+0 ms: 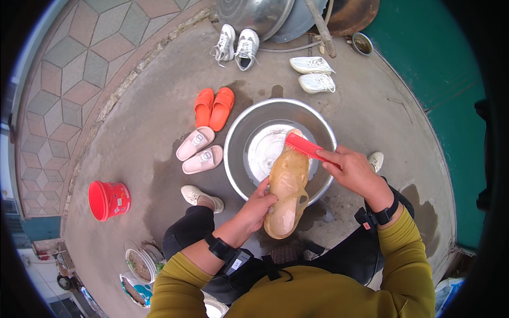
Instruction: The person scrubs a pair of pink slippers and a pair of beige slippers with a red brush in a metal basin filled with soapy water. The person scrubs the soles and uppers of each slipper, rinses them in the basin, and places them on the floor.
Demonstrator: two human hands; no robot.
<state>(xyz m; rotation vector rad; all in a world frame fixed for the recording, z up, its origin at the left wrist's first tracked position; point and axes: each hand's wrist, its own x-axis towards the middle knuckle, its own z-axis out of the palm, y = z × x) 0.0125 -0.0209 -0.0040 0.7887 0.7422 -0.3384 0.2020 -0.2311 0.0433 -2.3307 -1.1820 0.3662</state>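
Note:
My left hand (pixel 254 206) grips a translucent yellowish sandal (pixel 289 169) by its side near the heel strap. The sandal's toe end reaches over a wide metal basin (pixel 234 159) with a little water in its bottom. In my right hand (pixel 354 169) is a red plastic scrubbing brush (pixel 304 146), held by its handle. Its pale bristles lie against the sandal near the toe. The sandal looks wet, and its heel hangs outside the basin's near rim.
Orange slides (pixel 214 109) and pink slides (pixel 200 150) stand left of the basin. White and grey sneakers (pixel 246 49) and white shoes (pixel 316 74) lie beyond it. A red bucket (pixel 109 200) lies tilted at left. Pots of soil (pixel 141 265) stand lower left; a green wall (pixel 429 71) bounds the right.

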